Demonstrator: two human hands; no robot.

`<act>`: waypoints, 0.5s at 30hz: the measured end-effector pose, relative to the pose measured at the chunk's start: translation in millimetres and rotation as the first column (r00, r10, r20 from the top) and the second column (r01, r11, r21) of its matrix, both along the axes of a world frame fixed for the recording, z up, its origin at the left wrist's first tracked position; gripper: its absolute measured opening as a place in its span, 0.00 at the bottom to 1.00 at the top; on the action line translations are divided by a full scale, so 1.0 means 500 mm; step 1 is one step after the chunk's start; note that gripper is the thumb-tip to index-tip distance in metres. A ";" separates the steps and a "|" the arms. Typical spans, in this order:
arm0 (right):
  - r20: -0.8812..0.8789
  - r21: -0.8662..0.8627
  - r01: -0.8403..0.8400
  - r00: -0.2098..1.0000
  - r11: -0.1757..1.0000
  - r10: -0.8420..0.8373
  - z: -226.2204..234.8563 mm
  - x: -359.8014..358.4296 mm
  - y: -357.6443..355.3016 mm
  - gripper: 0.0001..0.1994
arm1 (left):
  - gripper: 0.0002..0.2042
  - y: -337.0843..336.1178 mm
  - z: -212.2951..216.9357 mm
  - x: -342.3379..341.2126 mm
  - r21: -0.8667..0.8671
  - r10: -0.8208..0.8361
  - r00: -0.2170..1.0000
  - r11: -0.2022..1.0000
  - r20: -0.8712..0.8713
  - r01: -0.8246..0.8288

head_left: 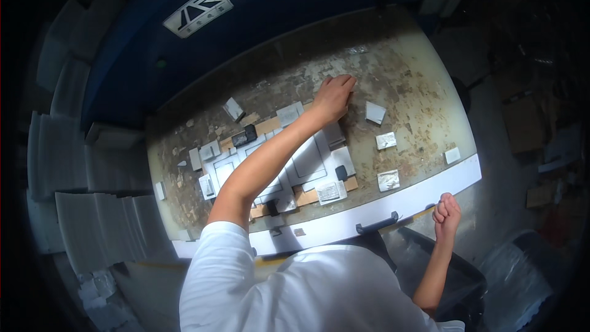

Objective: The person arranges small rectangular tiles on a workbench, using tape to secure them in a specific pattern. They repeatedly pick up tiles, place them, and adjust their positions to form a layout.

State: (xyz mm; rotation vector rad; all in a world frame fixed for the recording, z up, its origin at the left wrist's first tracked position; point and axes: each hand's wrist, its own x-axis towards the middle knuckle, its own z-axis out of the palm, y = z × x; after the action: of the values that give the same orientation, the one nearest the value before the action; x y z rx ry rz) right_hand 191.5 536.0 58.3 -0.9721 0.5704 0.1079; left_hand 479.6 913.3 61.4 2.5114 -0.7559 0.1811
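My left hand (335,97) reaches over the worktable, its fingers curled downward near the bare surface; whatever they hold, if anything, is hidden. Under my left arm lies a white panel (307,163) with dark rectangular outlines, partly covered by the arm. Wooden strips (310,197) show beneath and around it. Close to my left wrist sit a grey block (334,134) and a pale block (290,114). A black block (244,136) rests at the panel's far edge. My right hand (447,212) is closed in a fist, off the table's front right edge, with nothing visible in it.
Several small white blocks lie scattered on the stained tabletop (424,98), including one block (375,112) right of my left hand. A dark handle (377,222) sticks out from the white front edge. Stacked pale sheets (92,227) stand at left. A blue wall (258,18) rises behind.
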 end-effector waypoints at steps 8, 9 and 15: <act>-0.008 0.057 0.096 0.995 0.994 -0.096 -0.036 -0.028 -0.018 0.06 | 0.37 0.581 -0.003 -0.005 0.779 0.662 0.696 0.579 -0.278 -0.239; -0.029 -0.005 0.051 0.998 0.999 -0.051 -0.028 -0.020 -0.002 0.06 | 0.40 0.619 -0.027 -0.032 0.765 0.629 0.731 0.598 -0.265 -0.237; -0.079 -0.136 -0.104 0.992 0.985 0.094 -0.010 0.051 0.030 0.06 | 0.29 0.669 -0.048 -0.055 0.502 0.454 0.855 0.816 -0.250 -0.287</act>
State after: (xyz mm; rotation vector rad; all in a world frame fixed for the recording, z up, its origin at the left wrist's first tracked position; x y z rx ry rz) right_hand 217.1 551.1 53.2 -1.1367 0.6017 0.1947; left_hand 452.1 1247.7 37.6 2.9918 -0.1401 -0.3616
